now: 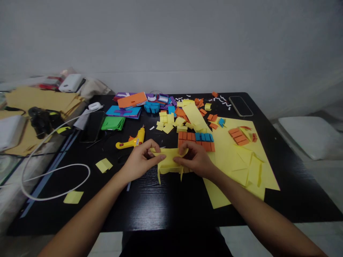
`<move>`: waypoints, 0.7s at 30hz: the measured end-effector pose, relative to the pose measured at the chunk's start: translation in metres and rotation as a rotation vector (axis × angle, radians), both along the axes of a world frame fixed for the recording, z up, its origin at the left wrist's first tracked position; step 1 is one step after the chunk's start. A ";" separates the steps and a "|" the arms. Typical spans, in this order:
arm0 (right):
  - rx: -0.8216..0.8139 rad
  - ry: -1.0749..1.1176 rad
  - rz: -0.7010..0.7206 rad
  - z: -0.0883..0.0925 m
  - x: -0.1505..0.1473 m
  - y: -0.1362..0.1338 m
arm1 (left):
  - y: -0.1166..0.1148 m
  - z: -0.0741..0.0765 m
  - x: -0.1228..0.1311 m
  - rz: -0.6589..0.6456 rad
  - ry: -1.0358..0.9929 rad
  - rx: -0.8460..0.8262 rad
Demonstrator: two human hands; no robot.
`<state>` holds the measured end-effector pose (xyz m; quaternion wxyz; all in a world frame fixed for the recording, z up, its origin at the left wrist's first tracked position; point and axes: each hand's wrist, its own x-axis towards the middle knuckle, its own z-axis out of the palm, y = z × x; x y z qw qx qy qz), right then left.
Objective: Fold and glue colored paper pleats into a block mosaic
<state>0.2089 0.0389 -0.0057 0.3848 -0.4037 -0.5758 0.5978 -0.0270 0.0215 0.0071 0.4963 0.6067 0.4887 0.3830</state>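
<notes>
A folded piece of yellow paper (169, 159) with flaps hanging down is held up over the table between both hands. My left hand (143, 159) pinches its left edge between thumb and fingers. The right edge is gripped the same way by my right hand (195, 159). Just beyond the hands lies an orange and blue paper piece (195, 140) made of small folded blocks, partly hidden by my right hand. A yellow glue gun (134, 140) rests on its side beyond my left hand.
Yellow sheets (222, 171) cover the table's right side. Small yellow and orange paper pieces (168, 127) lie behind the hands. A green folded stack (113, 123) sits at back left. A white cable (87, 171) loops on the left; a phone (240, 106) lies at back right.
</notes>
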 end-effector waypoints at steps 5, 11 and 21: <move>-0.086 0.074 -0.025 0.003 0.000 0.002 | 0.001 0.003 0.003 0.061 -0.055 -0.010; -0.166 0.101 -0.017 0.003 0.003 0.005 | 0.003 0.003 0.005 0.112 -0.156 -0.069; -0.254 0.189 -0.093 -0.002 0.001 0.009 | 0.006 0.000 0.006 0.182 -0.169 -0.085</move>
